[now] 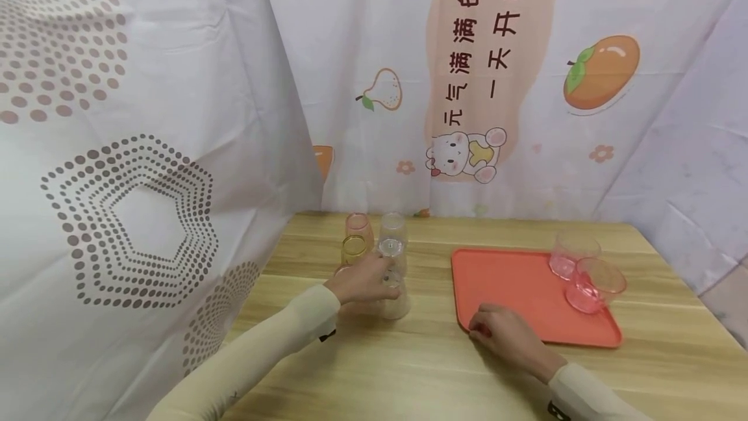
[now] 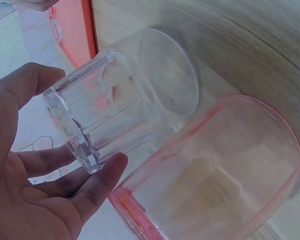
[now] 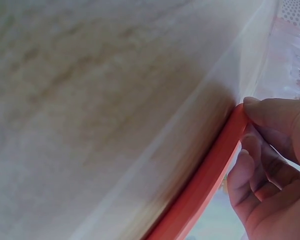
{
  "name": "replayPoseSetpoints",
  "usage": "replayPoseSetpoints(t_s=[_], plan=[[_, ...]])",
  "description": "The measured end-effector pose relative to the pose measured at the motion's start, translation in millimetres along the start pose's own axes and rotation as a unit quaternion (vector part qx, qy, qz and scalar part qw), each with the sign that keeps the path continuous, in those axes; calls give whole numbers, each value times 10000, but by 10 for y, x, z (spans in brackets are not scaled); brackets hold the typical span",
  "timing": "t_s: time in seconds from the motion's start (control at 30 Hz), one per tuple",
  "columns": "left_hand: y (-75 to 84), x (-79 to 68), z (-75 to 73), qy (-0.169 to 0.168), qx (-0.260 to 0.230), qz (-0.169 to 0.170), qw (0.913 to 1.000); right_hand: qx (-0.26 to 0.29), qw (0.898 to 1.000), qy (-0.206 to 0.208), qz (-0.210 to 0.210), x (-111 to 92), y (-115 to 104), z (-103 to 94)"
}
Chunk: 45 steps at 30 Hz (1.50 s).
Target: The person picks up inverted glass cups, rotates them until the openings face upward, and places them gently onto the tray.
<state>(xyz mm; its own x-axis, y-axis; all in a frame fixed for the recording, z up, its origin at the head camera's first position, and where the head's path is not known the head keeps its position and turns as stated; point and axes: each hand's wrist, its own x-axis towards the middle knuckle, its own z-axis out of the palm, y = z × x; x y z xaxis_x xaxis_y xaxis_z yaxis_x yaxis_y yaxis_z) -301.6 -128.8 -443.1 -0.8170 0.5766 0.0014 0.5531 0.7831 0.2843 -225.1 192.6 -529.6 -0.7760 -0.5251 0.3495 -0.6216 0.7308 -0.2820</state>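
Observation:
My left hand (image 1: pixel 365 278) reaches over a cluster of glasses left of centre. Its thumb and fingers sit around the base of an upside-down clear glass (image 2: pixel 135 90), whose rim faces the table. Close beside that glass is an upside-down pink glass (image 2: pixel 215 170), largely hidden by my hand in the head view. My right hand (image 1: pixel 508 333) is at the near left corner of a red tray (image 1: pixel 502 284). In the right wrist view the thumb presses the tray's corner, with the other fingers curled beside it.
Behind my left hand stand a yellow-rimmed glass (image 1: pixel 354 247), a pink glass (image 1: pixel 358 223) and more clear glasses (image 1: pixel 393 229). Two pinkish tumblers (image 1: pixel 587 294) stand at the tray's right side, one overlapping its edge. Printed curtains (image 1: pixel 374 167) border the wooden table (image 1: pixel 421 369).

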Motion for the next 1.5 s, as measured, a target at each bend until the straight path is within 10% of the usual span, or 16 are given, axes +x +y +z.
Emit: replayPoseSetpoints(t_s=[0.5,1.23,1.5], plan=[[78,37,54,428,-994,208,9939,-1,10000,33,-81,-7,-2,1],[231,5,146,479,-2646,-544,9616,144,9999,51,-17,-24,-11,3],[257,13,187,555,-3100,-412,9482,1224,9904,-100,636,12,-48,-72]])
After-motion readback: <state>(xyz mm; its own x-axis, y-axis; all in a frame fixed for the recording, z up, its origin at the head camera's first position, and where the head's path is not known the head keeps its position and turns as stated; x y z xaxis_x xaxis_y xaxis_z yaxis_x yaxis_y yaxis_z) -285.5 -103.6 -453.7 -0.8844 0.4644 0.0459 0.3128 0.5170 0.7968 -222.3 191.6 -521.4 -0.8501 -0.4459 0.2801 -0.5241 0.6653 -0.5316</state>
